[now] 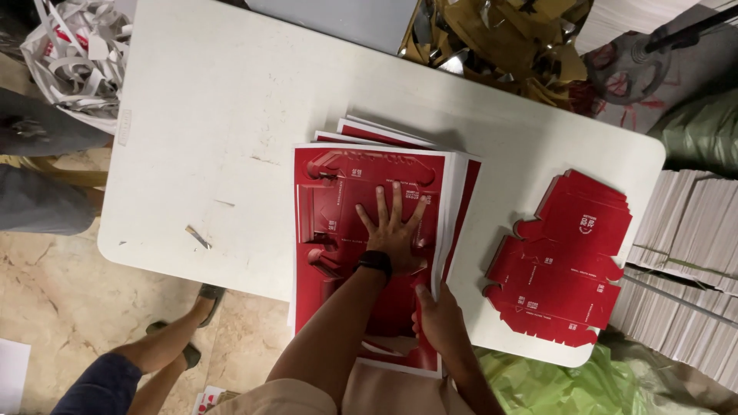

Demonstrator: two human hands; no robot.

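Note:
A stack of red printed card sheets (338, 192) with white borders lies on the white table (215, 115). My left hand (392, 227), with a black watch on the wrist, presses flat on the top sheet, fingers spread. At the stack's right edge near the front, my right hand (440, 319) grips the sheets, thumb on top. To the right lies a pile of red die-cut box blanks (565, 257), apart from both hands.
Stacks of white-edged sheets (692, 253) stand at the right. Shredded paper scraps (77, 54) fill a bag at top left, gold foil scraps (500, 38) lie at top. A small blade-like tool (197, 237) lies on the table's left. Green plastic (538, 384) is at the bottom right.

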